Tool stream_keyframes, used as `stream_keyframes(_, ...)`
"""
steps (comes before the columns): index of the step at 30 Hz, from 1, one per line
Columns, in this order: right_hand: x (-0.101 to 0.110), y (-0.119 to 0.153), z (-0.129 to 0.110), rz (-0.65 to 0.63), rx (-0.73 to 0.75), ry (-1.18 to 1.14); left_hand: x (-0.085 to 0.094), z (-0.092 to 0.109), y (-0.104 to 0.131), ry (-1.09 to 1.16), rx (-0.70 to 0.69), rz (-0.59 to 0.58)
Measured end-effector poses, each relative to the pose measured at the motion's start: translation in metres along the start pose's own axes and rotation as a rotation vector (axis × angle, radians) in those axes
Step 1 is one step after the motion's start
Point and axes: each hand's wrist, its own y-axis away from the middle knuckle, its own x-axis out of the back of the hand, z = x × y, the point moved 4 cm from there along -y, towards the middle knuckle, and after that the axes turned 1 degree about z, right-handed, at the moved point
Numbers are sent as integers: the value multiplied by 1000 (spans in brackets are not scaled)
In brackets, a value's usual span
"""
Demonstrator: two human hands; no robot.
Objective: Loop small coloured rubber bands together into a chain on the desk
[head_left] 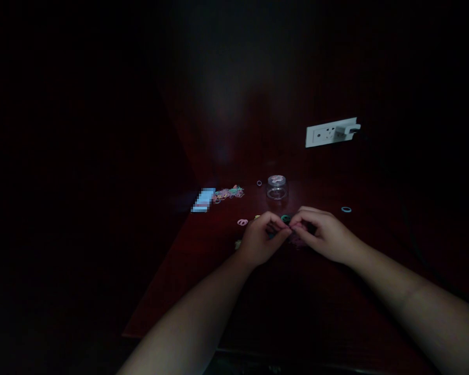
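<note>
My left hand [262,237] and my right hand [322,233] meet fingertip to fingertip above the dark red table, both closed in a pinch. Whatever lies between the fingertips is too small and dim to name. Small coloured bands that look like hair ties surround them: a pink band [242,222] left of my left hand, a green band [285,218] just beyond the fingertips, and a purplish bunch [297,241] below my right fingers. A yellowish piece [238,244] is partly covered by my left wrist.
A clear lidded jar [276,188] stands behind the hands. To its left are a small ring [259,183], a pile of coloured bands [230,193] and a lit, blurred screen [203,200]. A blue band [346,209] lies at right. A socket plate [324,134] with a plug is on the wall.
</note>
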Motion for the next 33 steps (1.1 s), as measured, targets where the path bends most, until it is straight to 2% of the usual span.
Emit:
stream_keyframes(3, 10, -1, 6, -5, -1, 71, 1, 1, 0, -5, 11, 12)
stream_keyframes(6, 30, 0, 26, -79, -59, 220, 3, 2, 0, -9, 31, 29)
stream_keyframes(9, 56, 6, 56, -138, -273, 326, 4, 2, 1, -7, 31, 28)
stream_keyframes(11, 66, 13, 73, -211, -415, 322, 4, 1, 1, -13, 26, 19)
stream_keyframes(14, 69, 20, 86, -300, -485, 269, 4, -1, 1, -25, 28, 11)
stream_keyframes(17, 68, 22, 91, -323, -493, 246, 4, -2, 2, -22, 22, 8)
stream_keyframes(25, 71, 24, 89, -400, -623, 265, 4, -4, 0, -16, 2, -2)
stream_keyframes(29, 73, 22, 88, -330, -619, 249, 4, -2, 1, -21, -5, -1)
stream_keyframes(31, 77, 18, 88, -202, -628, 311, 7, -1, 0, -45, -23, 8)
stream_keyframes(33, 82, 14, 86, -18, -631, 389, 19, -6, -5, -89, -36, 60)
